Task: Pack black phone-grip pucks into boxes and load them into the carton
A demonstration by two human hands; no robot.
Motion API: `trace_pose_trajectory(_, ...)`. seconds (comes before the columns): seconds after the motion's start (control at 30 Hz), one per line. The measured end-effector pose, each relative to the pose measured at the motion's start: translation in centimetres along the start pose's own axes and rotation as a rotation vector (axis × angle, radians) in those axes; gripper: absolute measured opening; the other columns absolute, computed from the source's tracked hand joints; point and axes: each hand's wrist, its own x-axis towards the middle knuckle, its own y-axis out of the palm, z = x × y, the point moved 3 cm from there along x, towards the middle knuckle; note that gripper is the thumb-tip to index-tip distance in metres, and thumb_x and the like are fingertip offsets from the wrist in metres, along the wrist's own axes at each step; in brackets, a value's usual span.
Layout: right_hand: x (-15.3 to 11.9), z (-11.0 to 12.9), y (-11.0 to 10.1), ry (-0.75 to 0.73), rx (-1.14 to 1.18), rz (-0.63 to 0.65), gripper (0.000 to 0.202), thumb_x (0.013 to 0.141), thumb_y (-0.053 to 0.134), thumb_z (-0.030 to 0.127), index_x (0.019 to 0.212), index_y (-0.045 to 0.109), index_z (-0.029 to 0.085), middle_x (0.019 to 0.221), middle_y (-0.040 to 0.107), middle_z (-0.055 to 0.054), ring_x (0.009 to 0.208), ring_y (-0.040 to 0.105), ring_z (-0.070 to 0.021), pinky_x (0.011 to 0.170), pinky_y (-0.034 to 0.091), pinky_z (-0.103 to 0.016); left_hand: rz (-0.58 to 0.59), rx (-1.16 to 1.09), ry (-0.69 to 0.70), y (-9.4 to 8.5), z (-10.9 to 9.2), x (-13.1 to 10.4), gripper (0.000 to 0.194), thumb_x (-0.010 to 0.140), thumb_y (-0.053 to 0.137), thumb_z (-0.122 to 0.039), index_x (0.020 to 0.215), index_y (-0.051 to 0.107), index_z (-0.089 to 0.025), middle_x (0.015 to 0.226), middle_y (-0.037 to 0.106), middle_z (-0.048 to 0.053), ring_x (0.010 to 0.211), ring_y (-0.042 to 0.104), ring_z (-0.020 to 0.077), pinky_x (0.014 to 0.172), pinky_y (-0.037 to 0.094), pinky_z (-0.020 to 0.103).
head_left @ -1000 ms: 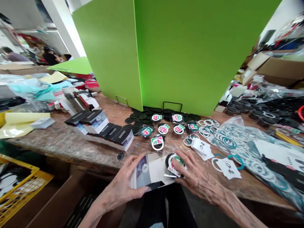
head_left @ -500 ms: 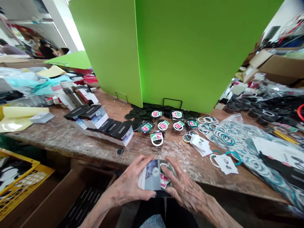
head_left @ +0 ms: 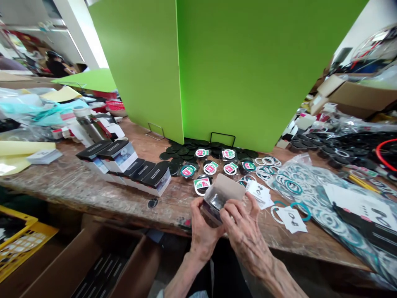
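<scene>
A small cardboard box [head_left: 211, 216] is tilted over the table's front edge, its open mouth facing up and its plain grey flap [head_left: 228, 187] raised. Inside shows something in shiny clear wrapping [head_left: 218, 200], only partly visible. My left hand [head_left: 202, 232] is wrapped round the box's left side and bottom. With bent fingers, my right hand [head_left: 243, 225] grips the box's right side at the mouth, by the flap. Just behind the box lie several wrapped round black pieces with red-and-green labels and rings [head_left: 211, 167].
Closed printed boxes [head_left: 155, 178] stand stacked at left on the wooden table [head_left: 124, 198]. Black discs [head_left: 182, 151] lie before green panels [head_left: 248, 74]. At right are paper slips [head_left: 291, 217] and a bag of rings [head_left: 328, 207]. A carton [head_left: 133, 269] sits below left.
The box has risen from near my lap to over the table edge and turned, so its open mouth and flap now show. Both hands moved with it and shifted their grip.
</scene>
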Motion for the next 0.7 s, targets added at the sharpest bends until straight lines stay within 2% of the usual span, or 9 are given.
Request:
trace_pose_trajectory(0.07,-0.2,-0.9,0.1,-0.019,-0.003,0.038,0.026,0.086,0.039,0.002,0.099,0.054,0.019,0.096,0.062,-0.006,0.105,0.054,-0.0235,0.113,0.010,-0.061,0.023,-0.036,-0.051,1.6,0.9,-0.5,0.078,0.060,0.082,-0.038,0.117,0.032,-0.020,0.114,0.050,0.011,0.104,0.056,0.0253,0.090,0.048,0.043)
trace_pose_trajectory(0.13,-0.8,-1.7,0.0,-0.045,0.000,0.043,0.025,0.087,0.040,0.004,0.101,0.054,0.019,0.098,0.061,-0.007,0.105,0.055,-0.0235,0.114,0.010,-0.060,0.123,-0.017,-0.066,1.9,1.2,-0.9,0.077,0.062,0.081,-0.037,0.118,0.032,-0.020,0.115,0.051,0.012,0.104,0.057,0.0255,0.090,0.048,0.044)
trace_pose_trajectory(0.2,-1.7,-2.4,-0.6,-0.102,0.019,0.001,0.032,0.088,0.040,0.004,0.115,0.051,0.019,0.112,0.059,-0.010,0.117,0.050,-0.0251,0.114,0.017,-0.057,0.194,0.041,-0.024,0.3,0.8,-0.5,0.067,0.069,0.075,-0.034,0.120,0.034,-0.020,0.117,0.051,0.011,0.107,0.056,0.0250,0.092,0.048,0.043)
trace_pose_trajectory(0.27,-2.5,-4.2,-1.6,-0.077,0.052,-0.094,0.041,0.089,0.039,0.006,0.127,0.044,0.020,0.126,0.052,-0.012,0.126,0.043,-0.0250,0.111,0.029,-0.050,0.198,0.156,0.029,-2.5,-0.2,1.2,0.042,0.081,0.061,-0.031,0.116,0.041,-0.020,0.113,0.054,0.009,0.105,0.057,0.0213,0.090,0.049,0.038)
trace_pose_trajectory(0.33,-2.9,-7.7,-2.0,0.068,0.077,-0.157,0.040,0.092,0.037,0.011,0.130,0.043,0.022,0.126,0.051,-0.012,0.123,0.046,-0.0239,0.104,0.038,-0.044,0.172,0.366,0.052,-5.6,-1.5,4.7,0.019,0.091,0.043,-0.027,0.108,0.048,-0.019,0.104,0.058,0.007,0.095,0.061,0.0167,0.084,0.052,0.032)
trace_pose_trajectory(0.37,-3.0,-9.8,-1.8,0.159,0.067,-0.165,0.038,0.093,0.036,0.014,0.128,0.045,0.022,0.121,0.054,-0.011,0.118,0.049,-0.0242,0.102,0.039,-0.044,0.174,0.553,0.058,-6.8,-2.1,6.9,0.019,0.094,0.037,-0.025,0.106,0.051,-0.019,0.103,0.059,0.007,0.092,0.061,0.0153,0.083,0.052,0.030)
trace_pose_trajectory(0.47,-2.8,-16.2,0.5,0.321,-0.018,-0.046,0.036,0.093,0.032,0.025,0.122,0.053,0.020,0.118,0.058,-0.013,0.114,0.052,-0.0287,0.096,0.043,-0.049,0.193,0.752,0.024,-8.6,-3.0,14.7,0.016,0.090,0.047,-0.021,0.099,0.059,-0.018,0.101,0.063,0.006,0.089,0.061,0.0163,0.087,0.050,0.032)
trace_pose_trajectory(0.57,-3.0,-20.9,3.6,0.438,-0.055,0.106,0.042,0.089,0.038,0.036,0.124,0.054,0.019,0.117,0.060,-0.014,0.110,0.054,-0.0319,0.090,0.045,-0.050,0.284,0.916,-0.058,-7.6,-1.9,21.4,0.014,0.089,0.057,-0.025,0.098,0.062,-0.015,0.101,0.064,0.007,0.096,0.061,0.0198,0.090,0.049,0.040)
trace_pose_trajectory(0.7,-3.8,-23.8,6.1,0.512,0.058,0.289,0.055,0.085,0.042,0.048,0.134,0.050,0.024,0.112,0.061,-0.011,0.104,0.057,-0.0295,0.088,0.046,-0.045,0.358,1.074,-0.182,-5.0,1.0,26.2,0.031,0.089,0.060,-0.036,0.111,0.059,-0.015,0.114,0.061,0.008,0.102,0.060,0.0220,0.089,0.051,0.044)
